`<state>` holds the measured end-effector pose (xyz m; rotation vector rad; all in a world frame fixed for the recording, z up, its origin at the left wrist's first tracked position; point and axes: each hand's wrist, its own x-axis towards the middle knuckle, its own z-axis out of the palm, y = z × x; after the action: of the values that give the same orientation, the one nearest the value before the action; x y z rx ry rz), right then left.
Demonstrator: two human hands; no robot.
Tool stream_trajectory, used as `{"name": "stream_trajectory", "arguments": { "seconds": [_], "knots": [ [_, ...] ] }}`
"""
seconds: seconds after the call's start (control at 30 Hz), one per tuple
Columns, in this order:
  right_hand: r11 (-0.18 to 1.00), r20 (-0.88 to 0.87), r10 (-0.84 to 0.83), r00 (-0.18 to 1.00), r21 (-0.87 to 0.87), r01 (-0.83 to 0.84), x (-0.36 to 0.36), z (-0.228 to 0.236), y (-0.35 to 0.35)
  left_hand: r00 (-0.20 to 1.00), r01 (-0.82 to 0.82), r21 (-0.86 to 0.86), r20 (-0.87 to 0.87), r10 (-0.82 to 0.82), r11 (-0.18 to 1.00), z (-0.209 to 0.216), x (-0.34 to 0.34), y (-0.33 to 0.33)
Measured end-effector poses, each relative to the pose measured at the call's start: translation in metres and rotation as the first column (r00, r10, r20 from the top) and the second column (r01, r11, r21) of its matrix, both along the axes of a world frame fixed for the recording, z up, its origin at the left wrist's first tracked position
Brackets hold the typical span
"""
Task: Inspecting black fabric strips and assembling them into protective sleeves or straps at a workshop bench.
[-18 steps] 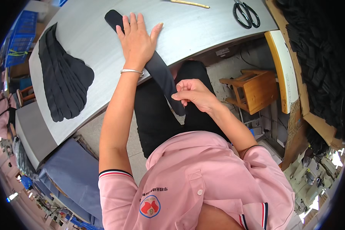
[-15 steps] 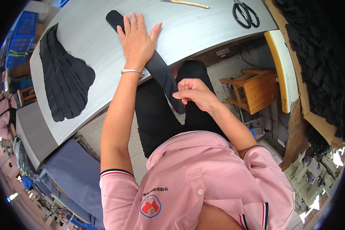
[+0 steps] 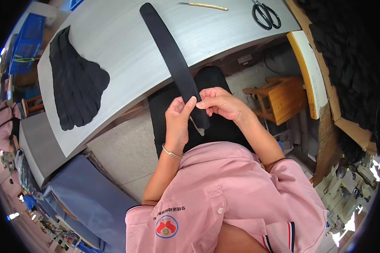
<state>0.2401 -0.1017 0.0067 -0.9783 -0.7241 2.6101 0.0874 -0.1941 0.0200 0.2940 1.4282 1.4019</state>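
Observation:
A long black fabric strip (image 3: 169, 49) with a rounded far end lies over the table edge. Its near part hangs above my lap. My left hand (image 3: 178, 120) is closed on the strip's left edge, thumb on top. Opposite it, my right hand (image 3: 223, 104) pinches the right edge between thumb and fingers. The two thumbs nearly meet across the fabric, and the fingertips beneath are hidden. A small pale bit shows by the strip's near end. To the left, several similar black strips (image 3: 78, 90) lie fanned and overlapping on the table.
The grey table (image 3: 118, 50) curves across the front. Black-handled scissors (image 3: 266, 17) and a thin tool with a yellowish handle (image 3: 207, 6) lie at its far side. On the right are a wooden stool (image 3: 285, 99) and a carton (image 3: 354, 137) heaped with black pieces.
My left hand has left the table and come back to grip the strip beside my right hand. The strip's far end has shifted right and lies more exposed.

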Motion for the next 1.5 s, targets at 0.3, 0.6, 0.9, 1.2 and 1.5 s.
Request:
{"name": "stream_trajectory", "arguments": {
  "seconds": [0.3,0.6,0.9,1.2,1.5],
  "knots": [
    [0.95,0.156,-0.109,0.982,0.307,0.056,-0.014,0.017,-0.013,0.975,0.218,0.032,0.034,-0.219,0.975,0.005,-0.024,-0.006],
    [0.953,0.142,-0.133,0.981,0.292,0.087,-0.013,0.003,0.007,0.942,0.266,0.026,0.207,-0.265,0.964,0.008,-0.013,-0.018],
    [0.928,0.275,0.018,0.961,0.354,-0.119,-0.019,0.015,-0.022,0.978,0.188,0.0,0.093,-0.188,0.982,-0.006,-0.034,-0.014],
    [0.908,0.324,-0.041,0.945,0.407,-0.1,-0.033,0.019,-0.022,0.976,0.17,0.082,0.126,-0.18,0.982,0.009,-0.039,-0.004],
    [0.818,0.241,-0.09,0.966,0.571,-0.066,-0.04,0.007,-0.022,0.07,0.58,-0.074,-0.988,-0.141,0.811,0.033,-0.032,0.034]
  ]
}}
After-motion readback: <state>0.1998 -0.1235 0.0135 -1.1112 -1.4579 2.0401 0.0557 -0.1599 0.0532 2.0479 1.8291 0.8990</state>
